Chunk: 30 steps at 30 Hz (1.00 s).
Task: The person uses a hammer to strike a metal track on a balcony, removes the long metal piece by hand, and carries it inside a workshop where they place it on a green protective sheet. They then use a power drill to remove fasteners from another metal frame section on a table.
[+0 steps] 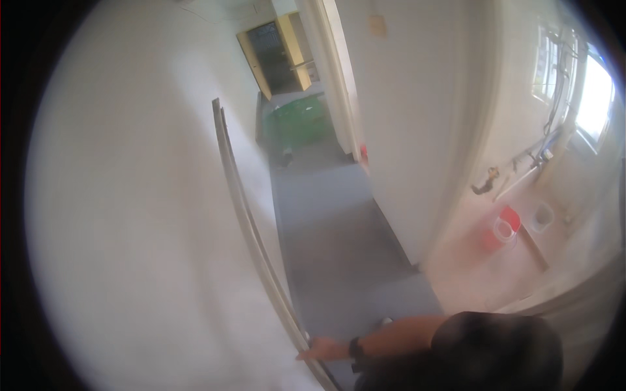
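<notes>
A long, narrow, pale grey strip (251, 225) runs at a slant from the upper middle down to the lower edge, along a white surface on the left. Its far end is darker and looks split in two. My right hand (323, 350), at the end of a bare forearm with a black wristband (356, 348), is closed around the strip's near part. A finger shows on the white side; the rest of the grip is blurred. The dark sleeve (495, 345) fills the lower right. My left hand is out of sight.
A grey floor (339, 228) leads to a green heap or cover (300, 120) and a yellow-framed doorway (274, 58). On the right, a white wall (417, 130) borders a room with a red-and-white bucket (503, 229), a squat toilet pan or basin (541, 216), wall pipes and a bright window (595, 101).
</notes>
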{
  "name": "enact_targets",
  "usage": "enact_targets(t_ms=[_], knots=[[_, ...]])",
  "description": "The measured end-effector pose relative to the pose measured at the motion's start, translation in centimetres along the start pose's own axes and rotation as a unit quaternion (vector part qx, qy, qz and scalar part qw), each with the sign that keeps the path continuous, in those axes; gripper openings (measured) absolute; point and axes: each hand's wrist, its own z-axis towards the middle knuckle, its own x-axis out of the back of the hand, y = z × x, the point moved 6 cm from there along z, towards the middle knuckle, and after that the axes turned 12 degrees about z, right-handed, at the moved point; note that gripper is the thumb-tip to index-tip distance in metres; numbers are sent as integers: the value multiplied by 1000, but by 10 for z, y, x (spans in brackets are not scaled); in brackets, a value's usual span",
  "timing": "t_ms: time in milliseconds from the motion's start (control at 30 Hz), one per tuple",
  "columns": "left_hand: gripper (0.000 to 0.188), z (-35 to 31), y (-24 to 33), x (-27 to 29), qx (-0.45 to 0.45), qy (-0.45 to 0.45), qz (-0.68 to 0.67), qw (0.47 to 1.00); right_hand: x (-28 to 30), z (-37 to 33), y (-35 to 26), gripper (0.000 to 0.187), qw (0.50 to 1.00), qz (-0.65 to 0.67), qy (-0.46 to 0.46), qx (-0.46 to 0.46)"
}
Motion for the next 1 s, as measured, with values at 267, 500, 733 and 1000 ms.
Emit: enact_targets(t_ms=[267,500,733,1000], knots=[[44,221,121,47,12,1,-18,1000,224,184,-148,81,999,13,18,28],[44,450,194,75,-8,-39,-6,999,384,386,-184,79,999,-23,41,26],[44,655,347,118,-38,-104,44,993,568,517,-312,92,999,16,17,44],[44,875,473,136,-53,-137,83,986,779,717,-397,95,998,38,-13,58]])
